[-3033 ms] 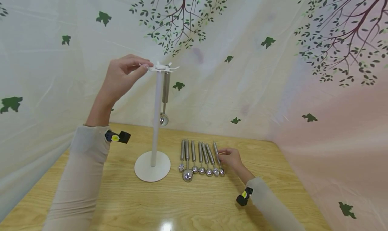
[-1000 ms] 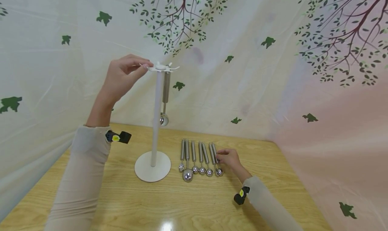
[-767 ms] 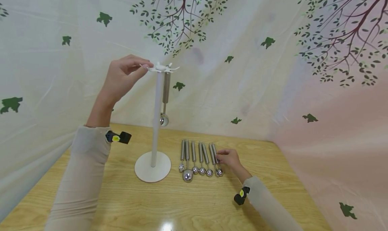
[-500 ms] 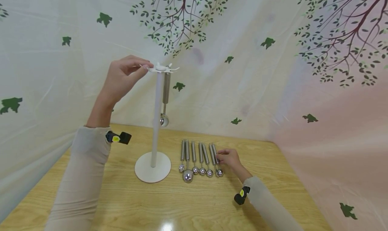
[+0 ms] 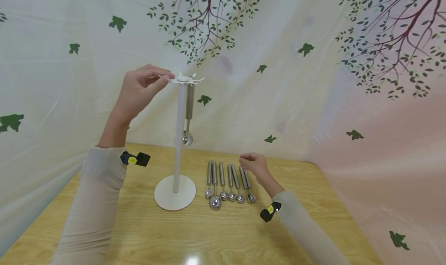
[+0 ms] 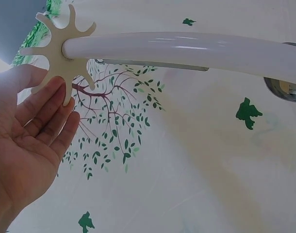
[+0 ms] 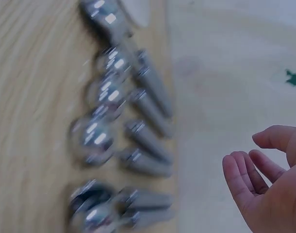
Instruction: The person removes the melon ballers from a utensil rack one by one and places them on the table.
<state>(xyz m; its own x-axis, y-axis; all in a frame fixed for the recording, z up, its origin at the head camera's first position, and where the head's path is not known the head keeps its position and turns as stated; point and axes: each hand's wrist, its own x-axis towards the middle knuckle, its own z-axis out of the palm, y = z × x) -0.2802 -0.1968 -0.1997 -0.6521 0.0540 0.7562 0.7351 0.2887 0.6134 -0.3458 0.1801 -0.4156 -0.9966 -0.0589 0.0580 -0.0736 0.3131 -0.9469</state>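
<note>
My left hand (image 5: 141, 87) pinches one hook of the white hanging stand (image 5: 179, 137) between thumb and fingers; the left wrist view shows the grip on the star-shaped hook top (image 6: 60, 63). One steel scoop (image 5: 189, 102) with a round bowl hangs from the far side of that top. My right hand (image 5: 257, 166) hovers by the upper handle ends of the two rightmost steel scoops (image 5: 248, 183). Its fingers are loosely bent with a gap to the thumb, holding nothing in the right wrist view. Those two scoops lie close together, their heads overlapping.
Several more steel scoops, including a larger ladle (image 5: 215, 202), lie in a row on the wooden table (image 5: 156, 234). The stand's round base (image 5: 174, 199) is left of them. A patterned cloth (image 5: 237, 114) hangs behind the table.
My right hand pushed the rightmost scoop left against its neighbour, let go, and moved up and away toward the handle ends. My left hand kept its hold on the hook.
</note>
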